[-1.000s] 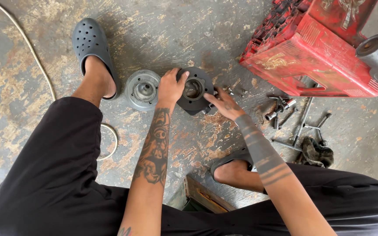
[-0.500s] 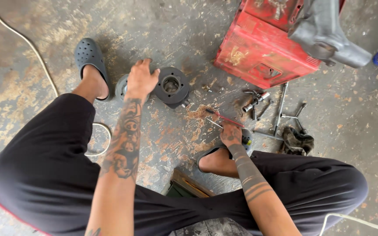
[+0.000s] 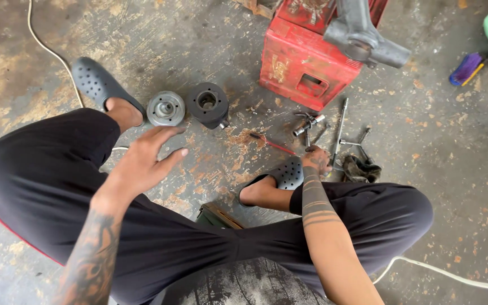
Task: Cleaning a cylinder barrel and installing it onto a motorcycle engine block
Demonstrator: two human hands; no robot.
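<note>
Concrete floor (image 3: 142,39), stained and flaking, carries everything we see. A red metal crate (image 3: 306,68) stands at the top with a grey cast arm (image 3: 362,39) resting over it; we judge that a knock to the crate could tip this heavy piece onto the tools or the foot below. A pale cable (image 3: 46,51) runs along the floor past the left shoe (image 3: 94,85), and a second one trails behind the right knee, so either could snag a foot on rising. Two round parts sit side by side just beyond the left foot: a dark cylinder (image 3: 207,104) and a grey disc (image 3: 166,108), apart from both hands. We see our left hand (image 3: 145,161) open, fingers spread, holding nothing, hovering above the knee near the disc; a careless sweep could send the disc rolling. Our right hand (image 3: 316,160) reaches down beside the right shoe (image 3: 286,172) into a scatter of metal rods and sockets (image 3: 326,127); whether its fingers are closed on anything we cannot tell. Small loose pieces here are easily kicked away and lost among the floor's rust-coloured flakes. A red-handled screwdriver (image 3: 272,144) lies between the cylinder and the right hand, where a shifting foot might step on it.
</note>
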